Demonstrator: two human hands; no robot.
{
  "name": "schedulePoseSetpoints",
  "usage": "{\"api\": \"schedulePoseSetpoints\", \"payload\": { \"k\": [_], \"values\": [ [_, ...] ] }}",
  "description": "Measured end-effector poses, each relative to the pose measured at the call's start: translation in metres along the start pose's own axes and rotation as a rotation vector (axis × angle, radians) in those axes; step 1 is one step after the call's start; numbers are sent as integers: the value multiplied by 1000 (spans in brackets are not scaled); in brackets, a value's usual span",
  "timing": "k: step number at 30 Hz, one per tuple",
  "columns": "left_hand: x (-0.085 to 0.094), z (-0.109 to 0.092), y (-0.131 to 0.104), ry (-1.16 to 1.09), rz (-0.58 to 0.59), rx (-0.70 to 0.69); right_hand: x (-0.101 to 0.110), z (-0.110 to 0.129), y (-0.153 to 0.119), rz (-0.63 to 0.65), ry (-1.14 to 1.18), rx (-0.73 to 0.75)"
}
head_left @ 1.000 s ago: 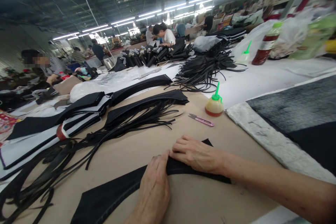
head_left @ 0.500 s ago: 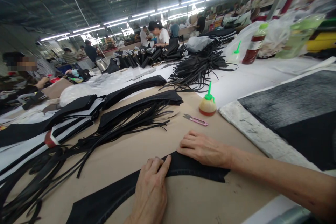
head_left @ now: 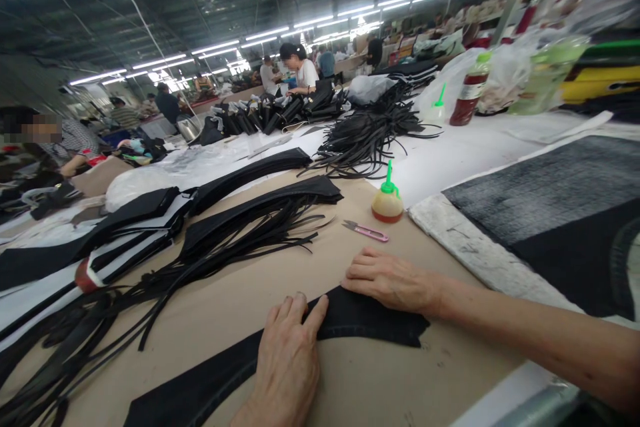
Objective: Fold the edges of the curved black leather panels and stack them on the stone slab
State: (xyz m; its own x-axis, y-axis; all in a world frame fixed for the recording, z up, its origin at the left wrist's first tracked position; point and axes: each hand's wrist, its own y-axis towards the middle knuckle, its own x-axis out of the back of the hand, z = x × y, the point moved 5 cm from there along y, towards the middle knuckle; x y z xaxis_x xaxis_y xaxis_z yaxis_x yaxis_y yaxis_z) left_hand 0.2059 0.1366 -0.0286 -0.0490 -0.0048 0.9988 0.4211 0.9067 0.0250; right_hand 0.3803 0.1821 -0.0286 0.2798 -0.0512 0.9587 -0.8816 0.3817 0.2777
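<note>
A long, curved black piece of material (head_left: 200, 377), leather or fabric, lies on the brown board in front of me. My left hand (head_left: 289, 357) rests flat across its middle, thumb out to the right and the other fingers stretched forward. On the upper edge of the same piece is my right hand (head_left: 383, 280), its fingers curled together and the tips at that edge; the thumb is hidden. Beyond the right hand are pink thread snips (head_left: 366, 231) and a squat bottle (head_left: 387, 207) with a green nozzle and amber liquid.
Stacked black pieces (head_left: 260, 213) with loose black strips (head_left: 150, 293) cover the left side. A pale slab (head_left: 465, 233) bearing dark sheets (head_left: 550, 193) is at right. Farther back stand a red-liquid bottle (head_left: 467, 97) and a heap of strips (head_left: 367, 140). Several people work behind.
The view has turned slightly right, so the background things sit a little farther left. Both hands keep their places on the black piece, with the left fingers slightly shifted.
</note>
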Motion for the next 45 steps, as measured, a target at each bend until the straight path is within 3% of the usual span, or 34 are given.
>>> {"api": "schedulePoseSetpoints", "payload": {
  "k": [5, 14, 23, 34, 38, 45],
  "values": [
    [1, -5, 6, -29, -76, -58, 5, -8, -11, -8, -16, -17],
    [-3, -13, 14, 38, -69, -197, 6, -7, -16, -1, -8, -63],
    [-4, -21, 22, 114, -66, -175, 6, -9, -30, 31, 59, -177],
    [-7, -32, 18, 202, -172, -181, 19, -18, -55, -29, 36, -257],
    [-5, -35, 20, 198, -210, -171, 23, -13, -54, -71, 0, -320],
    [-2, -36, 22, 181, -180, -170, 18, 1, -44, -26, 33, -380]
  ]
}}
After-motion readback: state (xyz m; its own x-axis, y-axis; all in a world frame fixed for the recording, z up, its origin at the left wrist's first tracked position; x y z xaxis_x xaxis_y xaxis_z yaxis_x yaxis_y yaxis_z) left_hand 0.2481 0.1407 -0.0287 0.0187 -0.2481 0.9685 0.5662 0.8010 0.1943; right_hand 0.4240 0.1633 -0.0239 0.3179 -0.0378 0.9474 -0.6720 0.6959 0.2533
